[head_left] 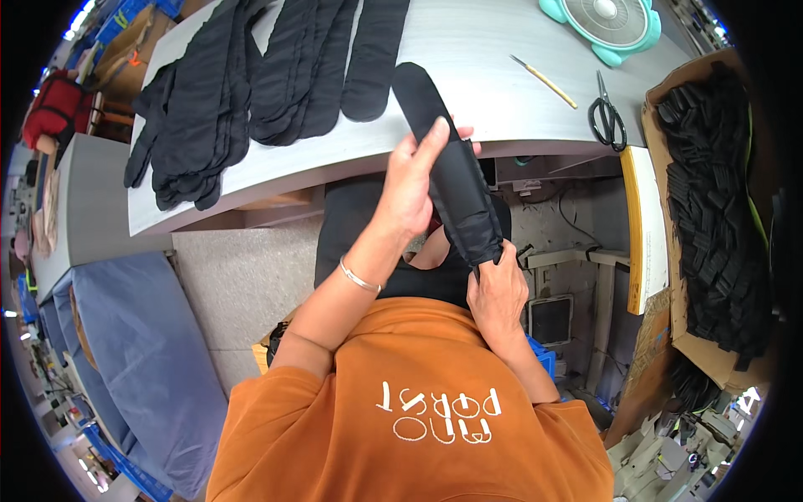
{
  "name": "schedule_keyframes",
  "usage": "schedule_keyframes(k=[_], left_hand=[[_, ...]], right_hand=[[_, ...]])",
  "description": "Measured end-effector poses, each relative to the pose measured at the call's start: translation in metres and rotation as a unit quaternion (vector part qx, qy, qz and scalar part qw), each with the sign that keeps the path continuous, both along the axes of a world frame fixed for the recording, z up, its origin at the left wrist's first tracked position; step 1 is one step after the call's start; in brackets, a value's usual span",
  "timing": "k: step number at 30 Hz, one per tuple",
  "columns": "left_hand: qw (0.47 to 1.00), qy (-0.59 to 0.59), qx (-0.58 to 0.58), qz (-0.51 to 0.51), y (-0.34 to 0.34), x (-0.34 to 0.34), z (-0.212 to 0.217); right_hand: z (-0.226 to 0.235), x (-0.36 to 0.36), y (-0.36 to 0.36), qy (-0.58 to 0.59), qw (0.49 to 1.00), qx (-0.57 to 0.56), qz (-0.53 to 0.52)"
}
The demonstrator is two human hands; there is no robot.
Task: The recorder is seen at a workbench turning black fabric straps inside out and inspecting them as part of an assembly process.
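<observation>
Above my lap I hold a long black fabric sleeve, tilted, with a flat black strip with a rounded end standing out of its far end. My left hand is closed on the upper part, thumb on the strip's face and fingertips showing past the far edge. Lower down, my right hand grips the bunched near end of the sleeve; its fingertips are partly hidden by the fabric. Beyond my hands, flat black fabric pieces lie in overlapping piles on the pale table.
Right of my hands lie a thin wooden-handled pointed tool and black-handled scissors. A teal fan sits at the far right. A carton of black strap-like pieces stands beside the table. Blue-grey cloth covers something at left.
</observation>
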State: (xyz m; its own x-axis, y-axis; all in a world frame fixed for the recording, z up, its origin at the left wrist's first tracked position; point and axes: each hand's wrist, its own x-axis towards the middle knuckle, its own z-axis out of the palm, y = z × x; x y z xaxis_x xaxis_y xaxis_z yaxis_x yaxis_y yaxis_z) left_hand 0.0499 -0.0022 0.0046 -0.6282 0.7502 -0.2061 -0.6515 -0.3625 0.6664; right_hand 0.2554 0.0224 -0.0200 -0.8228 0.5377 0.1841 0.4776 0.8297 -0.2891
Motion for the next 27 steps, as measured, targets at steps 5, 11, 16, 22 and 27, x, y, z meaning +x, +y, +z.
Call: schedule_keyframes(k=[5, 11, 16, 22, 27], left_hand=[[0.998, -0.056, 0.013, -0.024, -0.006, 0.029, -0.004], [0.999, -0.05, 0.005, 0.0, -0.004, 0.045, -0.015], [0.998, -0.05, -0.037, -0.017, -0.009, 0.043, -0.022], [0.984, 0.029, -0.006, 0.177, 0.003, -0.007, 0.016], [0.986, 0.037, -0.013, 0.163, 0.005, -0.016, 0.018]], right_hand=[[0.007, -0.012, -0.008, 0.001, 1.0, -0.02, -0.002], [-0.008, -0.02, -0.008, 0.015, 1.0, -0.021, 0.0], [-0.01, -0.025, -0.011, -0.044, 0.997, -0.057, -0.035], [0.002, -0.022, -0.007, -0.01, 0.999, 0.037, 0.014], [0.007, -0.018, -0.019, 0.018, 0.994, -0.083, 0.068]])
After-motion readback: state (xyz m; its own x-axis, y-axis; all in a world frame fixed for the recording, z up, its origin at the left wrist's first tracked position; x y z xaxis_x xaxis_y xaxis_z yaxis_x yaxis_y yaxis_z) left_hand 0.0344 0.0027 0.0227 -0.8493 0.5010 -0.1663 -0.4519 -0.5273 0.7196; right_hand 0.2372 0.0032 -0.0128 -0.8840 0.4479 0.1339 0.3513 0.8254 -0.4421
